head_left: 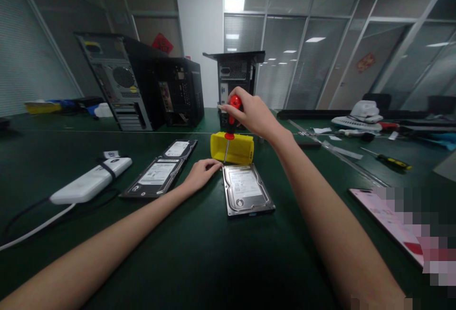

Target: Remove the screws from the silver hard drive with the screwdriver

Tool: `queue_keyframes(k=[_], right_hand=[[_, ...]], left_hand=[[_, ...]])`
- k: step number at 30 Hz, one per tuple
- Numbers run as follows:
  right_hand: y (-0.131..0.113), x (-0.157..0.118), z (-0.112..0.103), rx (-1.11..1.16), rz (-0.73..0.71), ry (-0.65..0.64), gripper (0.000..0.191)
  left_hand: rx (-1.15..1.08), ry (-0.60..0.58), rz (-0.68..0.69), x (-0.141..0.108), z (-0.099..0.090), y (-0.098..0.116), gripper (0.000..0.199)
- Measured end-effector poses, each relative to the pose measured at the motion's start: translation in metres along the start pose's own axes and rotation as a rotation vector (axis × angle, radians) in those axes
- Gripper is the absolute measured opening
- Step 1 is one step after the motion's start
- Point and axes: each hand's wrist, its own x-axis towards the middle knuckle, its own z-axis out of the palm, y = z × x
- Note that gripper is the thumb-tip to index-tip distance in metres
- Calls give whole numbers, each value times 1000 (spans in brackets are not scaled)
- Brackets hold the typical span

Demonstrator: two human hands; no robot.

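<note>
My right hand (247,110) is closed round the red handle of a screwdriver (232,119), whose shaft points down to the far left corner of a silver hard drive (245,188). Fingers pressed together, my left hand (204,173) rests beside that corner, near the screwdriver's tip; whatever it may pinch is too small to make out. Just behind the drive stands a yellow tray (242,149), tilted up. To the left, more hard drives (158,173) lie in a row on the dark green table (199,262).
Computer cases (142,82) stand at the back left, another (233,74) at the back centre. A white power strip (90,181) with cables lies left. On the right are a yellow-black screwdriver (392,161), plastic strips and a pink-screened device (388,219).
</note>
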Motion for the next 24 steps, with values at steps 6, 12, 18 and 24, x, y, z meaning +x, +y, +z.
queue_keyframes(k=[6,12,18,24], right_hand=[[0,-1,0,-6,-11,0,31],[-1,-1,-1,-33,-8,-4,32],[-2,-2,0,-34,-4,-6,32],[-1,-1,1,16,-3,-7,32]], left_hand=[[9,6,10,1,1,0,39],[6,5,7,0,0,2,40],[-1,9,4,-1,0,3,38],[-9,7,4,-1,0,2,40]])
